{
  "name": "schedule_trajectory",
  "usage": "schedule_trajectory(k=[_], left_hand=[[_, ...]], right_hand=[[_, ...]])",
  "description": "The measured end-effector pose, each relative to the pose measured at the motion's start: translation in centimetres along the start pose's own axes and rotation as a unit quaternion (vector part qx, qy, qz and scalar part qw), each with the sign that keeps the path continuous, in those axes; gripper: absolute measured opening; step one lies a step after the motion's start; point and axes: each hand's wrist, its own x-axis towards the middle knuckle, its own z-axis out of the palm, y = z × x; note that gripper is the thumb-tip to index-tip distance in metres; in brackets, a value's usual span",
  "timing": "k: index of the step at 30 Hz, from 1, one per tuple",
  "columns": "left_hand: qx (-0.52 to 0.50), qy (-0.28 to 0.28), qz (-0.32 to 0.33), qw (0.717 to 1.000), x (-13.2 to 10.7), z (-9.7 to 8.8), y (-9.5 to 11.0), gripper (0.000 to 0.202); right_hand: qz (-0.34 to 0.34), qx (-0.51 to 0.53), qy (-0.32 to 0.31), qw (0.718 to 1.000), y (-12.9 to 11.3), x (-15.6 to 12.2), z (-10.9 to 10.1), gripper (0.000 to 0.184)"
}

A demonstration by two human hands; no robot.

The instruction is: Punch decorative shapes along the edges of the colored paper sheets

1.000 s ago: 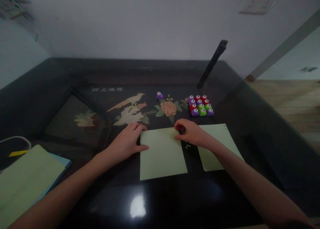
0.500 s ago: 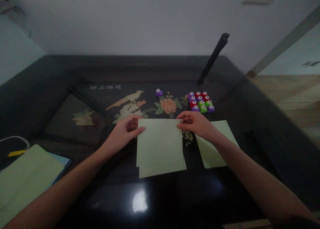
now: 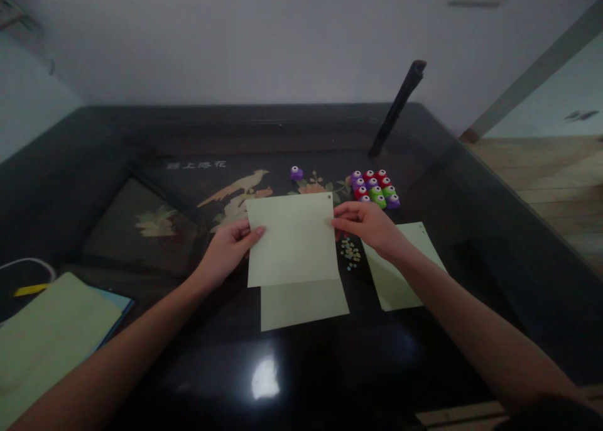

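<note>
Between both hands is a pale green sheet of paper with a small punched mark in its upper right corner. My left hand pinches its left edge, thumb on top. The right edge is pinched by my right hand, just below the marked corner. A second green sheet lies under the held one, and only its lower part shows. Small paper cut-outs are scattered on the tabletop beside my right hand. Another green sheet, with small marks at its top right corner, lies partly beneath my right forearm.
Rows of purple, red and green craft punches sit behind my right hand; one purple punch stands apart. A black stick-like object rises at the back. Stacked green paper and a yellow strip lie on the left.
Both hands have shifted the held sheet up and slightly left, away from me. More of the sheet underneath now shows, and the held sheet covers part of the flower picture.
</note>
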Motion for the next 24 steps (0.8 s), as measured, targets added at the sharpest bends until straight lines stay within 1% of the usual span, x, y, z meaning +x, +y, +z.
schedule_trajectory(k=[7,10,12,14,16,18,20,22,24], left_hand=[[0.042,-0.038,0.015,0.998,0.3,-0.6,-0.2,0.034],[0.052,-0.075,0.007,0.996,0.5,-0.8,-0.5,0.036],[0.064,-0.097,-0.002,0.993,0.6,-0.9,-0.7,0.037],[0.068,-0.099,-0.007,0.993,0.6,-0.8,-1.0,0.040],[0.065,-0.091,-0.003,0.994,0.7,-0.7,-1.2,0.041],[0.064,-0.085,0.003,0.994,0.8,-0.6,-1.5,0.041],[0.065,-0.084,0.010,0.994,1.0,-0.6,-1.7,0.041],[0.065,-0.086,0.015,0.994,1.1,-0.6,-1.8,0.041],[0.063,-0.089,0.020,0.994,1.1,-0.6,-1.8,0.040]], right_hand=[[0.033,0.016,-0.024,0.999,0.8,-0.1,0.2,0.010],[0.035,0.010,-0.035,0.999,1.0,-0.1,0.4,0.011],[0.034,0.000,-0.054,0.998,1.2,-0.1,0.4,0.012],[0.025,-0.019,-0.073,0.997,1.1,-0.1,0.2,0.014],[0.004,-0.054,-0.073,0.996,0.8,0.0,-0.2,0.018],[-0.029,-0.109,-0.039,0.993,0.3,0.4,-0.7,0.023],[-0.061,-0.193,0.023,0.979,-0.5,1.6,-1.1,0.026],[-0.082,-0.287,0.085,0.951,-1.3,3.7,-1.0,0.027],[-0.084,-0.327,0.104,0.936,-1.9,6.6,-0.5,0.024]])
